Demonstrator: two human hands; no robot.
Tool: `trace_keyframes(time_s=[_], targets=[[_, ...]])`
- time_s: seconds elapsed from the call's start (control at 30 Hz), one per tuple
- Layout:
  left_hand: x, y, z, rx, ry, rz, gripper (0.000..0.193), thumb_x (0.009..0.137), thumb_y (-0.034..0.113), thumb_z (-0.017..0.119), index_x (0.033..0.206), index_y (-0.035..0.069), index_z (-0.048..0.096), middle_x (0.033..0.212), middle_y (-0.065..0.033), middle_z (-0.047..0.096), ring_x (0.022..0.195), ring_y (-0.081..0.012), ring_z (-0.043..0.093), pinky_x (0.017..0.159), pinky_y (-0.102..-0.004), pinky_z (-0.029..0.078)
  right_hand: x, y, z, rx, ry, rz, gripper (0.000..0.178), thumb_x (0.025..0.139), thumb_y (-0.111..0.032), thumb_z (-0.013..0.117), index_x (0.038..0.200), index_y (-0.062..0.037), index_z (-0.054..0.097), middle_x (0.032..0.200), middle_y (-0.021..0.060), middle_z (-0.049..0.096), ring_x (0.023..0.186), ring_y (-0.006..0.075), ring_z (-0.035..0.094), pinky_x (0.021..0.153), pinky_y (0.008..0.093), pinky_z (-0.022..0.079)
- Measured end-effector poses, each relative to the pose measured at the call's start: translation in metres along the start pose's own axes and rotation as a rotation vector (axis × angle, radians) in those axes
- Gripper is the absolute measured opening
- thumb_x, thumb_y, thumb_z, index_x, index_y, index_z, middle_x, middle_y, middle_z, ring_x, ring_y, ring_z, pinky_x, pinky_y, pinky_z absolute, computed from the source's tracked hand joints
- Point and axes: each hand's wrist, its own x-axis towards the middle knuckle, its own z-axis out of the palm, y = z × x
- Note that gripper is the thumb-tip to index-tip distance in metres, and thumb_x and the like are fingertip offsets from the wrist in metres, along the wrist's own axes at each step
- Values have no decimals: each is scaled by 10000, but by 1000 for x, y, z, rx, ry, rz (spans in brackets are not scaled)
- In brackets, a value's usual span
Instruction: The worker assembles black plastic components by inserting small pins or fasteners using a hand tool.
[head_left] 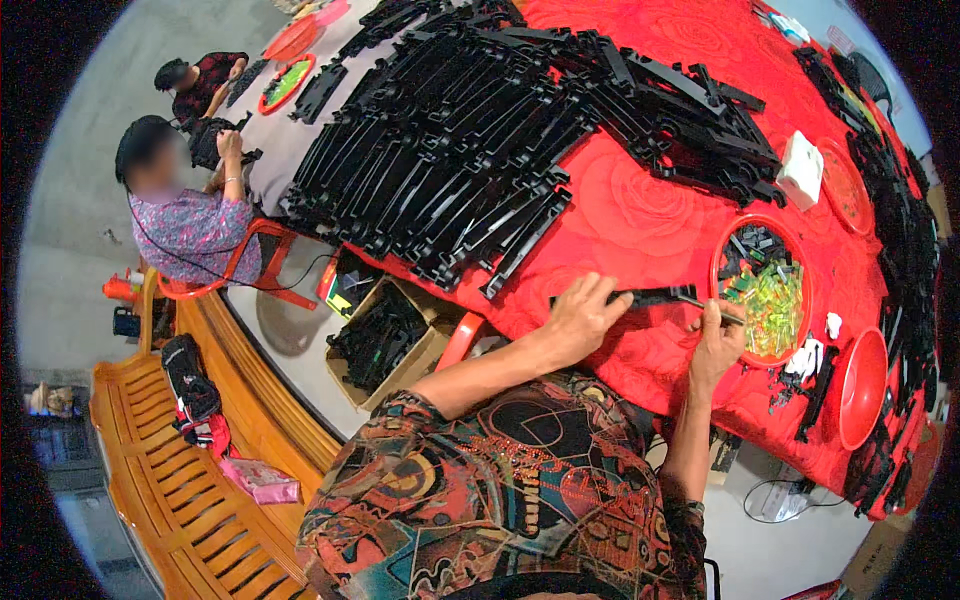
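Observation:
My left hand [585,318] is closed around one end of a long black plastic part [660,296], held low over the red cloth. Toward the part's other end, my right hand [718,342] pinches a slim grey rod-like tool [733,318]. Its tip meets the black part or lies very near it; which one I cannot tell. Just right of that hand sits a red bowl [716,262] of small green, yellow and orange pieces with black bits. Left of my hands, many similar black parts [450,150] lie in dense rows.
A red patterned cloth [640,195] covers the table. To the right are a white tissue pack [800,170], an empty red bowl [862,388] and more black parts. A cardboard box [385,340] and a wooden bench [190,470] stand at left. Two people work across the left side.

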Motion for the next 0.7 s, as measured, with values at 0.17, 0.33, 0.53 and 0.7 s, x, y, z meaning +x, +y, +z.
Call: trace_keyframes(time_s=[0.17,0.33,0.53,0.7], targets=[[1,-25,-83,277,204,-186,254,707,22,632,958,63,639,907,-135,569,804,-297,531,686,-378,448,-8,-3,15,68,9,9,77,873,-63,580,881,-28,513,729,36,519,566,92,505,500,223,455],[-22,-89,-116,538,324,-357,304,716,2,632,1007,89,623,960,-116,551,843,-298,510,727,-381,429,-10,7,10,69,-55,47,108,903,-113,544,830,-42,507,679,22,510,534,77,484,484,224,452],[-40,-110,-110,597,177,-384,294,716,31,650,1003,97,635,995,-94,554,900,-286,508,763,-394,423,-16,14,-1,53,-4,149,114,903,-115,545,828,-43,499,651,7,493,509,69,476,453,220,434],[-35,-113,-97,605,120,-380,261,748,49,622,1005,91,634,1006,-96,552,926,-287,502,772,-402,414,-16,15,-7,32,25,156,117,896,-118,556,823,-46,501,627,1,488,484,68,466,430,220,422]])
